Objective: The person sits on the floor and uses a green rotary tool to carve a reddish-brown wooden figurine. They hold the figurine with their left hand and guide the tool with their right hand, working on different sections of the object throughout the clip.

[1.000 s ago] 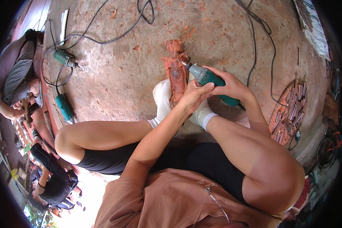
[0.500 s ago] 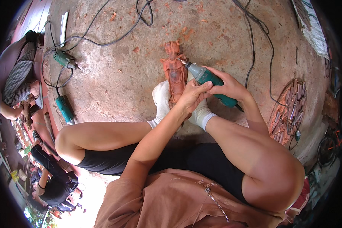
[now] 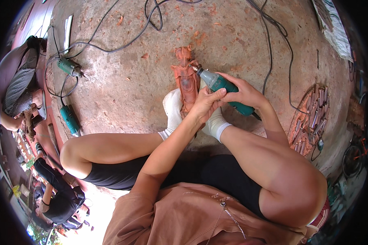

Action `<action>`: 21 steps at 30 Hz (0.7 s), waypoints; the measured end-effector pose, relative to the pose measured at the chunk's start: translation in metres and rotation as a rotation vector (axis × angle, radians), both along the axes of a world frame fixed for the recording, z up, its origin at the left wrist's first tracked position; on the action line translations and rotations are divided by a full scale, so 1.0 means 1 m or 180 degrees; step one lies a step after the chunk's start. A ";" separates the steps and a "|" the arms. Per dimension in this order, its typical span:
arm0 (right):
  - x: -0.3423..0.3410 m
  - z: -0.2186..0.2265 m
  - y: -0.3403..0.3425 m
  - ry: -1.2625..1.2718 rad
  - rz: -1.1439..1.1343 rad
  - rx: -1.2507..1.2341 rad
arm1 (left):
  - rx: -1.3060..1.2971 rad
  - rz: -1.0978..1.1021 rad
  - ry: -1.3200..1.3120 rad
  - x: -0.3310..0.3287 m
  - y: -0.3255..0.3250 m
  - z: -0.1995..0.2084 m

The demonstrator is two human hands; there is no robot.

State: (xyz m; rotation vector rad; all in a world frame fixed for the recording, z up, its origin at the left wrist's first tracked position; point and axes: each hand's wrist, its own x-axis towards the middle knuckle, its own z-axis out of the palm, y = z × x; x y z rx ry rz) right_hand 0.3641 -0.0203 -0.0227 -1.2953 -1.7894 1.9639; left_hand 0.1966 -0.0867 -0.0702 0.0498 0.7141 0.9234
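Carving underway: my right hand [image 3: 244, 93] grips teal rotary grinder [image 3: 223, 86]; left hand [image 3: 204, 107] clasps reddish wooden figurine [image 3: 185, 79]. Next pass needs steady bracing.

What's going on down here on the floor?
A person sits on the concrete floor with a reddish wooden figure braced between their white-socked feet. Their right hand grips a green rotary carving tool, its tip against the figure, while the left hand steadies the tool's front. Two more green power tools lie to the left.
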 end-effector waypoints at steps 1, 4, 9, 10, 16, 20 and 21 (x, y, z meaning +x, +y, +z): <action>0.000 0.001 0.000 0.0004 -0.0008 0.0010 | -0.0007 0.0007 -0.0012 0.000 0.000 -0.001; -0.002 0.003 0.000 0.0004 -0.0111 -0.0056 | -0.0008 -0.0001 -0.0050 0.001 0.001 -0.003; -0.007 0.013 -0.002 -0.0025 -0.0193 -0.0122 | 0.0000 -0.0029 -0.0137 -0.002 0.000 -0.003; -0.007 0.013 -0.005 -0.0071 -0.0203 -0.0009 | 0.0027 0.0000 -0.0148 -0.001 -0.001 -0.002; -0.004 0.034 -0.002 -0.0507 -0.0141 0.0183 | 0.0149 0.0081 -0.0123 0.006 -0.002 0.008; 0.000 0.035 0.006 -0.0516 0.0007 0.0253 | 0.0090 0.0160 -0.0120 0.012 0.004 0.016; 0.000 0.035 0.007 -0.0557 0.0070 0.0219 | 0.0069 0.0188 -0.0125 0.012 0.003 0.017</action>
